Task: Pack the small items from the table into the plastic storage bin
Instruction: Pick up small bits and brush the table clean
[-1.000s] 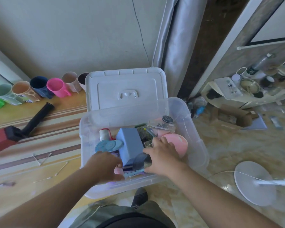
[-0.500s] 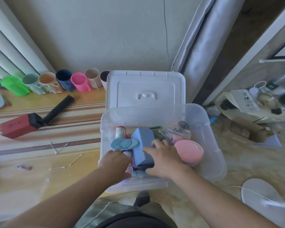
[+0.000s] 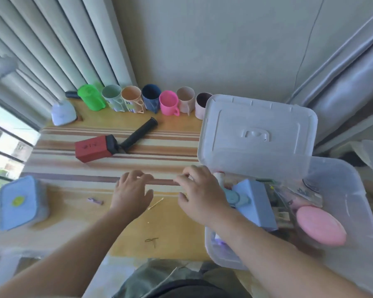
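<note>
1. Pale blue lidded plastic box (image 3: 23, 203) sits at the desk's (image 3: 73, 222) left edge, unpacked.
2. Left hand (image 3: 131, 193) hovers over the desk, fingers curled, empty; likely going for the thin cotton swab (image 3: 156, 203).
3. Right hand (image 3: 199, 195), loosely curled, empty, by the bin's wall.
4. Clear plastic storage bin (image 3: 353, 222) at the desk's right edge, part full, white lid (image 3: 256, 134) propped behind for access.

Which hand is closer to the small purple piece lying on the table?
Left. The left hand hovers just to the right of the purple piece, over the table. The right hand is farther right, by the bin.
</note>
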The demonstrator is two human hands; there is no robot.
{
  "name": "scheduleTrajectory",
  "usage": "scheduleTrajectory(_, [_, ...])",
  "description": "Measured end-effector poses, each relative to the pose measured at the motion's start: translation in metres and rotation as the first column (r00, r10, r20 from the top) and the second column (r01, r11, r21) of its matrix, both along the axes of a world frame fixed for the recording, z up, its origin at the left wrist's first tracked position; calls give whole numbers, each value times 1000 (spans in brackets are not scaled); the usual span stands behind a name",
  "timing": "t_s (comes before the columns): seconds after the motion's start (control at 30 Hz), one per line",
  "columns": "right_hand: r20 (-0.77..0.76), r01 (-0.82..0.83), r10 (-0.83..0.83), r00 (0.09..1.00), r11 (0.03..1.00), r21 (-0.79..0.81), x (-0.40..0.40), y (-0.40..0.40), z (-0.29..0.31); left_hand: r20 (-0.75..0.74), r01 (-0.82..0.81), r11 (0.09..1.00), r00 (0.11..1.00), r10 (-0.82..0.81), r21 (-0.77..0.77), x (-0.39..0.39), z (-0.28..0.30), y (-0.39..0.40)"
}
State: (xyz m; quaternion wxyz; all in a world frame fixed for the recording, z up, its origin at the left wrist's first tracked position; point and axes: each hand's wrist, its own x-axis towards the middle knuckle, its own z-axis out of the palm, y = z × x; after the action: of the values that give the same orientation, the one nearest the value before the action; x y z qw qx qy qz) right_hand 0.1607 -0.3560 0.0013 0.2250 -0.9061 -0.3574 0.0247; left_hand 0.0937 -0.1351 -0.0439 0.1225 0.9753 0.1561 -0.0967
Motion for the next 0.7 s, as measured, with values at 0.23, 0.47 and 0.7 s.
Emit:
scheduleTrajectory(0.23, [-298, -193, 69, 952, 892, -410, -7, 111, -63, -315, 10, 999, 949, 5, 45, -49, -52, 107])
scheduleTrajectory(0.47, [-387, -185, -78, 919, 781, -597, -17, 136, -137, -325, 244, 970, 916, -234, -9, -37, -98, 108])
scheduleTrajectory(0.7, [-324, -184, -26, 946, 780, -599, -12, 121, -158, -460, 575, 816, 741, -489, 58, -25, -119, 115])
